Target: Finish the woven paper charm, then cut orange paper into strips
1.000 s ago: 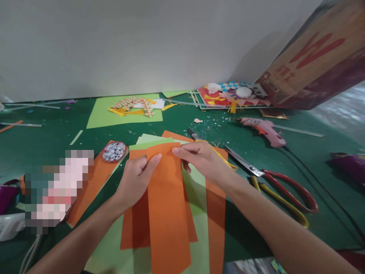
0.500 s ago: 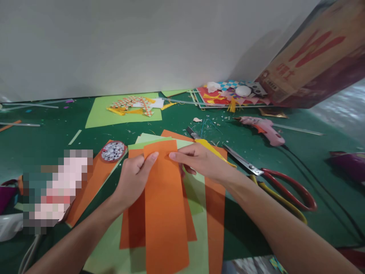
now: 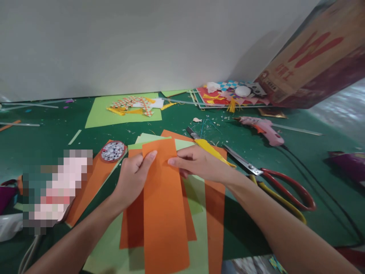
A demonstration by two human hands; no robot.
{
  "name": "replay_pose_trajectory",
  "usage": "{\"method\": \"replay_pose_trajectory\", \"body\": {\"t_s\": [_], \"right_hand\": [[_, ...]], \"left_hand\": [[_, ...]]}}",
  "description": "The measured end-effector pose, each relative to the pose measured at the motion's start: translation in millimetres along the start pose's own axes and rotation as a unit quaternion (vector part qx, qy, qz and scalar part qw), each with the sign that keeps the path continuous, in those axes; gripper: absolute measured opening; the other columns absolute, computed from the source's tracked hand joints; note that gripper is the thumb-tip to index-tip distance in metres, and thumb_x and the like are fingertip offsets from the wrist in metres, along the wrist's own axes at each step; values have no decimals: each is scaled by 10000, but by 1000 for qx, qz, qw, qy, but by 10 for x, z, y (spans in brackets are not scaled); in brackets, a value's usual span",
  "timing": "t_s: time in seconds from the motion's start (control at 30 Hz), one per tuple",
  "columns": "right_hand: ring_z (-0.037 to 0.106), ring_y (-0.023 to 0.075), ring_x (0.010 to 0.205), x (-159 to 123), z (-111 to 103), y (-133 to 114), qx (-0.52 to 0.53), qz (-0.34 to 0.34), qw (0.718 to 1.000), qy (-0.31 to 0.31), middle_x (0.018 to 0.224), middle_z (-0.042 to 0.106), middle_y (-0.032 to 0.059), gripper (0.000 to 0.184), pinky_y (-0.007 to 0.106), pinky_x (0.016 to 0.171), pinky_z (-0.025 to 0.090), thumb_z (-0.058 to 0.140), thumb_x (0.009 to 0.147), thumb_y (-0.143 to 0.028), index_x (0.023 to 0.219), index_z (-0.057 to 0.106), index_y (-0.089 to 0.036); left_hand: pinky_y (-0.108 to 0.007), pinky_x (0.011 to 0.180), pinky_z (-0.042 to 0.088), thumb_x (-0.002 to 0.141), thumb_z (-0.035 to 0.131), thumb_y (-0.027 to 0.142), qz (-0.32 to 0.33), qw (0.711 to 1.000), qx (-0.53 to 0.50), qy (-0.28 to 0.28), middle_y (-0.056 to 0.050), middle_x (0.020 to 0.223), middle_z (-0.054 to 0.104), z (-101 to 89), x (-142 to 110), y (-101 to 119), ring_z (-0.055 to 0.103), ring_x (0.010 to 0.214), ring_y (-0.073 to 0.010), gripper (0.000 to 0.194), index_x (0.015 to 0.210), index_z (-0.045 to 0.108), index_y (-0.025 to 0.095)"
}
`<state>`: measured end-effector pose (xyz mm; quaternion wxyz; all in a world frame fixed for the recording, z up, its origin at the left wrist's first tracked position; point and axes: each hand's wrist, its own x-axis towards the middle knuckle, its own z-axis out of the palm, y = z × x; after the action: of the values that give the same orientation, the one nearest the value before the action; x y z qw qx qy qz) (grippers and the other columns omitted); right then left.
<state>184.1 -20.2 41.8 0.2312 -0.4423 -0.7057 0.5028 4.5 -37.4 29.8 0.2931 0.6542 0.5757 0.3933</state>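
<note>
Both my hands hold one long orange paper strip (image 3: 164,213) near its far end, above a stack of orange and light green sheets (image 3: 196,198) on the green table. My left hand (image 3: 134,179) pinches the strip's left edge, thumb on top. My right hand (image 3: 199,163) pinches its right edge, fingers closed on the paper. The strip's near end reaches toward me over the stack.
A round lidded box of googly eyes (image 3: 113,151) lies left of the stack. Red-handled scissors (image 3: 273,179) and a yellow craft knife (image 3: 209,148) lie to the right, a pink glue gun (image 3: 264,129) with its cord beyond. Woven paper pieces (image 3: 132,104) rest on a green sheet; a cardboard box (image 3: 313,61) leans far right.
The orange strip has shifted slightly left and away from me between my hands. My right fingers slid a little left along its top edge.
</note>
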Motion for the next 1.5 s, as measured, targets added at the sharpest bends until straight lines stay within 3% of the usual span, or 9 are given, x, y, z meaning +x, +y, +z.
{"method": "replay_pose_trajectory", "body": {"t_s": [0.13,0.33,0.5,0.7,1.1,1.33,1.5], "right_hand": [[343,56,445,0,-1,-1,-10,-5,1000,25,473,415,-66,427,233,463,260,497,841,-435,506,377,-197],[340,63,469,2,-10,47,-35,19,999,-11,506,417,-63,409,235,459,255,547,805,-477,539,415,-195],[313,60,466,19,0,56,-41,4,999,13,506,372,-70,421,236,457,236,547,804,-474,528,390,-198],[307,60,454,22,2,65,-31,20,999,-35,475,390,-70,448,231,434,225,555,790,-513,527,365,-204],[289,54,463,18,4,66,-24,20,998,-49,479,352,-76,472,218,423,213,600,765,-522,521,365,-193],[385,54,452,2,24,36,-11,38,995,-92,466,456,-66,400,208,425,256,614,778,-450,540,436,-183],[401,50,425,-13,24,31,-5,25,996,-87,422,417,-72,433,204,418,250,590,794,-445,510,390,-187]], "left_hand": [[-252,382,107,797,471,376,-1,1000,-4,6,64,504,111,2,2,-14,115,449,-70,455,534,135,221],[-259,383,104,792,476,394,-3,1000,-7,14,63,509,111,4,5,-34,112,453,-72,456,541,135,224],[-262,385,106,802,475,399,-2,1000,1,12,61,510,107,2,7,-48,117,452,-74,462,549,131,222],[-269,388,108,808,481,415,0,999,15,29,57,521,111,2,18,-92,119,454,-77,476,548,134,220],[-274,390,145,806,483,420,-3,998,33,53,59,506,118,-20,58,-90,140,437,-88,484,540,129,222],[-276,392,144,809,482,400,2,996,38,75,59,496,130,-44,88,-78,149,434,-89,472,532,143,223],[-279,393,147,809,492,397,3,996,38,80,61,494,128,-53,101,-83,149,432,-89,480,528,143,223]]}}
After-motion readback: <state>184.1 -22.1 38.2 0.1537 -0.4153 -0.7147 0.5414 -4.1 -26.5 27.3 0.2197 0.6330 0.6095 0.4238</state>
